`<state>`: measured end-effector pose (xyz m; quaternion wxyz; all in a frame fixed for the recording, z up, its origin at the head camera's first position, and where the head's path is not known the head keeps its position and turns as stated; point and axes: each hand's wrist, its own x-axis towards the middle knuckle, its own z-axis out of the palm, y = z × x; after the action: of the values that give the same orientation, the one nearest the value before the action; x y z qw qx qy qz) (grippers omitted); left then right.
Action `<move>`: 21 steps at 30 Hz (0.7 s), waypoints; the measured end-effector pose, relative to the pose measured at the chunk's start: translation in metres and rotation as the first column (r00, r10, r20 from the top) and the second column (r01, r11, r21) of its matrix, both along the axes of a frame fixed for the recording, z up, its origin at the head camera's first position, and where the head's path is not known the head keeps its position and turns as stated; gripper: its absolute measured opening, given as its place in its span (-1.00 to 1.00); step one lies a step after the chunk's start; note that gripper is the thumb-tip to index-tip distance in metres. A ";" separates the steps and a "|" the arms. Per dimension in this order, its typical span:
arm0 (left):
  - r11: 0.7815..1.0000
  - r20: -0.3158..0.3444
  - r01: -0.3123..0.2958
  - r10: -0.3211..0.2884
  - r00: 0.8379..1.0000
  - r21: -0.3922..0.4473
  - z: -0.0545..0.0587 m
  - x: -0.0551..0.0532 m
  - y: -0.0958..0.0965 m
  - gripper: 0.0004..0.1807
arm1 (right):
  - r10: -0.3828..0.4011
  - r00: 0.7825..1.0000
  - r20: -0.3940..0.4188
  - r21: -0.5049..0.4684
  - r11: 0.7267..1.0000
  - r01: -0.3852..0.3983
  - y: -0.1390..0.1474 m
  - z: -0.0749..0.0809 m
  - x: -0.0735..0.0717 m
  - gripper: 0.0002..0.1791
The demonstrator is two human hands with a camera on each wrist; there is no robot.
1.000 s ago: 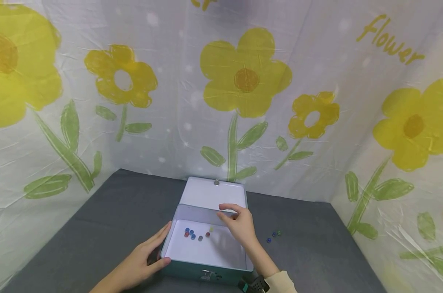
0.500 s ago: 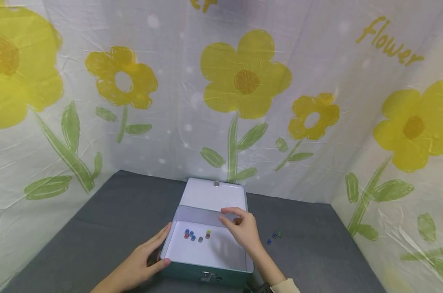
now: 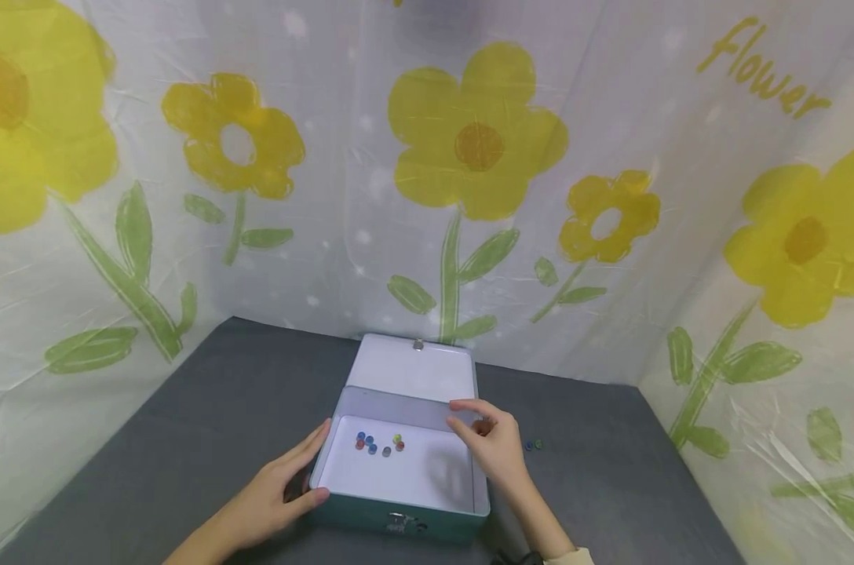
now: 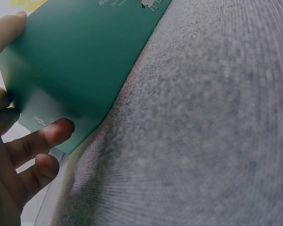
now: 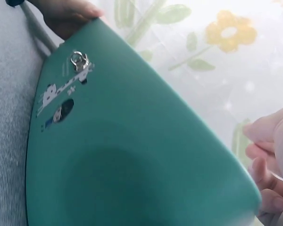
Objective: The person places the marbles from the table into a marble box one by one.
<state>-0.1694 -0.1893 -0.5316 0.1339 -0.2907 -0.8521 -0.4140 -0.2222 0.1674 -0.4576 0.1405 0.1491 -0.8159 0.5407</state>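
A green tin box (image 3: pixel 399 514) with a white inside stands on the table, its lid (image 3: pixel 413 369) folded back. Small round beads lie on its floor: several blue ones (image 3: pixel 370 440), a red bead (image 3: pixel 359 444), a grey bead (image 3: pixel 387 452), a second red bead (image 3: pixel 399 446) and a yellow-green bead (image 3: pixel 396 439) beside it. My left hand (image 3: pixel 279 486) holds the box's near left corner, thumb in front, fingers along the side. My right hand (image 3: pixel 494 443) hovers at the right rim, thumb and index finger apart, nothing seen between them.
Beyond the right hand, a blue bead (image 3: pixel 529 446) and a green bead (image 3: pixel 538 445) lie on the dark grey table (image 3: pixel 596 486). A white curtain (image 3: pixel 342 235) printed with yellow flowers hangs around the table's back and sides.
My right hand has moved right, from over the box to its right rim. The yellow-green bead has shifted left, up to the red one. Another blue bead on the table is now hidden.
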 end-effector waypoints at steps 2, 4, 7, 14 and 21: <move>1.000 0.016 -0.003 0.003 1.000 0.000 0.001 -0.001 0.000 -0.04 | -0.014 1.000 -0.002 -0.010 1.000 0.014 0.006 0.000 0.001 -0.76; 1.000 0.039 -0.002 0.002 0.999 0.011 0.001 -0.001 0.000 -0.05 | -0.033 0.999 0.002 -0.017 0.999 0.033 0.012 -0.001 0.002 -0.74; 1.000 0.054 -0.004 0.003 0.999 0.016 -0.001 -0.001 0.000 -0.06 | -0.067 0.998 0.006 -0.033 0.997 0.068 0.021 0.000 0.003 -0.74; 1.000 0.039 -0.026 0.026 0.999 -0.001 -0.003 -0.002 0.001 -0.05 | -0.143 0.990 0.010 -0.048 0.989 0.143 0.048 0.004 0.003 -0.73; 1.000 0.036 0.002 -0.002 0.999 0.012 -0.003 -0.001 0.001 -0.02 | -0.230 0.972 0.053 -0.015 0.973 0.231 0.078 0.000 0.005 -0.73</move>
<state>-0.1706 -0.1881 -0.5349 0.1198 -0.2832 -0.8517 -0.4243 -0.2168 0.2451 -0.4578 0.1831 0.0381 -0.8253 0.5328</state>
